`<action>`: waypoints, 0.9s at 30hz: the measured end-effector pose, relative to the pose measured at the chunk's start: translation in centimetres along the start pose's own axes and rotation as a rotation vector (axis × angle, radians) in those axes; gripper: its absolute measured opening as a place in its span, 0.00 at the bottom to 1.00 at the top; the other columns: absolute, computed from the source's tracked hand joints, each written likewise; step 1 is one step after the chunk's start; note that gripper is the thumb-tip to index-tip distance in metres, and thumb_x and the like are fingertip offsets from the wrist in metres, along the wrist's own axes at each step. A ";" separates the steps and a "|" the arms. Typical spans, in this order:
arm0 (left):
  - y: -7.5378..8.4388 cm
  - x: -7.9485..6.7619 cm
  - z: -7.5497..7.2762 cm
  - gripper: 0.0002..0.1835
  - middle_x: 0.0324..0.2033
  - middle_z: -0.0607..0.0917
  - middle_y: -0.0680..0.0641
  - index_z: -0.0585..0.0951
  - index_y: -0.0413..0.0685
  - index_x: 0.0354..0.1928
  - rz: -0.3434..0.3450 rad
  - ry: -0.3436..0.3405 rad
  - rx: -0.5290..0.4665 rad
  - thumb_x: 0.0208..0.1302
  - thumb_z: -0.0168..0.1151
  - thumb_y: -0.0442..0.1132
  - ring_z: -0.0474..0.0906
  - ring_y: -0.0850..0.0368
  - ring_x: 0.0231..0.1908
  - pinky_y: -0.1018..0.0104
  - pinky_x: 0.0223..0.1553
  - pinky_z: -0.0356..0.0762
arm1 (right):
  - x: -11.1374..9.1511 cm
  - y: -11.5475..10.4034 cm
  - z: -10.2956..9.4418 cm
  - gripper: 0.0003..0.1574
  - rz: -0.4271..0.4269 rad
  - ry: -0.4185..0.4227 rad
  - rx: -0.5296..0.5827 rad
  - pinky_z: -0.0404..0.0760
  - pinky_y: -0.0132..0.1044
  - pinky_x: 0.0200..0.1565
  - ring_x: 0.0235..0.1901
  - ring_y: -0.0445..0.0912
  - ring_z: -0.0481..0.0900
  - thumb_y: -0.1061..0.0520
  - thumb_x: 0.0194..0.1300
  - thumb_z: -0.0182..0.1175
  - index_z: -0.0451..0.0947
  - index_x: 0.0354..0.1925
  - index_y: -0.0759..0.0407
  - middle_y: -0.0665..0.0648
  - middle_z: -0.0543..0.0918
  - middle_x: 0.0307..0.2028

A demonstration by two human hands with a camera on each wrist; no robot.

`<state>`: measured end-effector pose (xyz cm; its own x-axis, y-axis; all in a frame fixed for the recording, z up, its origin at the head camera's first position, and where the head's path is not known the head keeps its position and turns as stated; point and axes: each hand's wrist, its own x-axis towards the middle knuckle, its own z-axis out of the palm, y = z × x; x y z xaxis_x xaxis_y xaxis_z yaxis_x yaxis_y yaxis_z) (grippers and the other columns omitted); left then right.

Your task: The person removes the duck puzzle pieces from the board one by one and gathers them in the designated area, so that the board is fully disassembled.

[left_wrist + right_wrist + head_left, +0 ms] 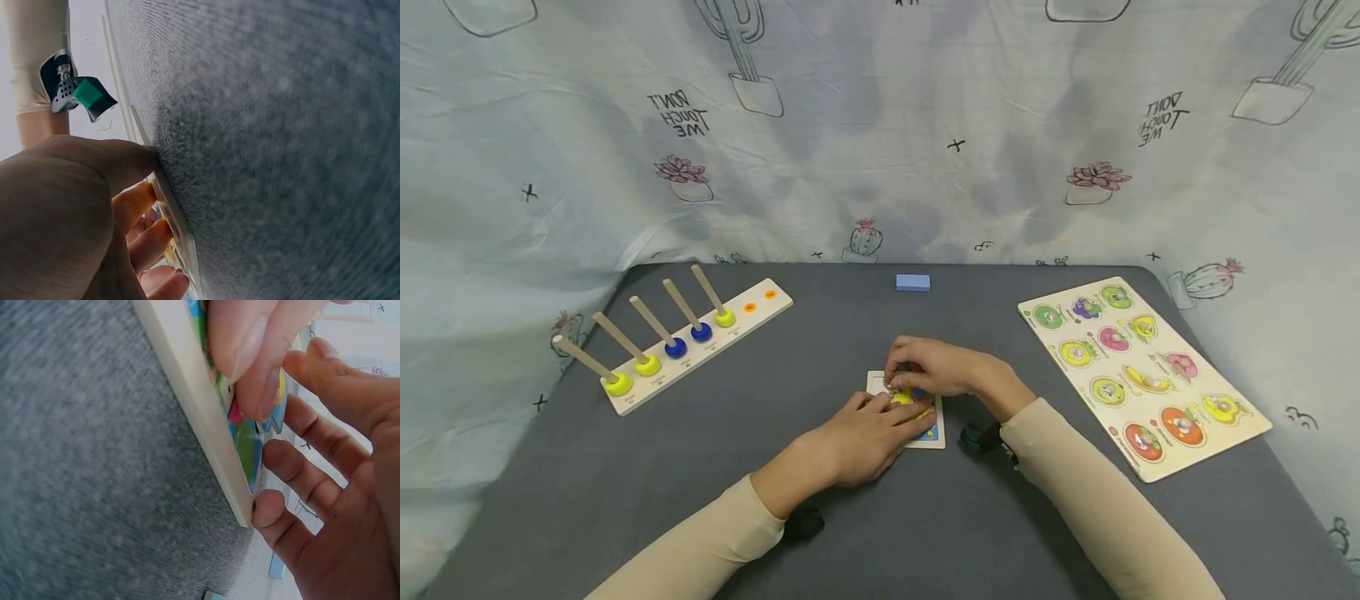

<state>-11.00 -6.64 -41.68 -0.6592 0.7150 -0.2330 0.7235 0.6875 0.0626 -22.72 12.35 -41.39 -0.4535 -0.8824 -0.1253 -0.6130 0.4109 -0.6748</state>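
Note:
A small jigsaw puzzle in a pale wooden frame [936, 443] lies at the middle of the table, with colourful pieces showing blue, yellow and green. My left hand [867, 437] rests across it with fingers extended over the pieces; its thumb [134, 164] lies at the frame's edge in the left wrist view. At the far side, my right hand [942, 367] has bent fingers and pinches a yellow-and-blue puzzle piece [279, 403], tilted up from the board. Left fingertips [244, 344] touch the pieces beside it. Hands hide much of the picture.
A wooden peg board [700, 354] with yellow and blue rings stands at the left. On the right lies a fruit knob puzzle board [1097, 400]. A blue block [913, 283] sits near the back edge, before a printed curtain [880, 125].

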 end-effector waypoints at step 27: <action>0.1 0.0 0.0 0.29 0.79 0.57 0.62 0.56 0.68 0.81 -0.007 0.021 0.004 0.83 0.44 0.50 0.65 0.54 0.66 0.47 0.64 0.67 | -0.3 1.2 0.1 0.12 0.062 0.059 0.164 0.81 0.42 0.47 0.42 0.45 0.79 0.60 0.76 0.60 0.85 0.53 0.54 0.52 0.81 0.49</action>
<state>-10.89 -6.55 -41.66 -0.6680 0.7129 -0.2133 0.7199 0.6917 0.0572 -23.27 13.08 -42.25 -0.5272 -0.8396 -0.1310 -0.4711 0.4171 -0.7773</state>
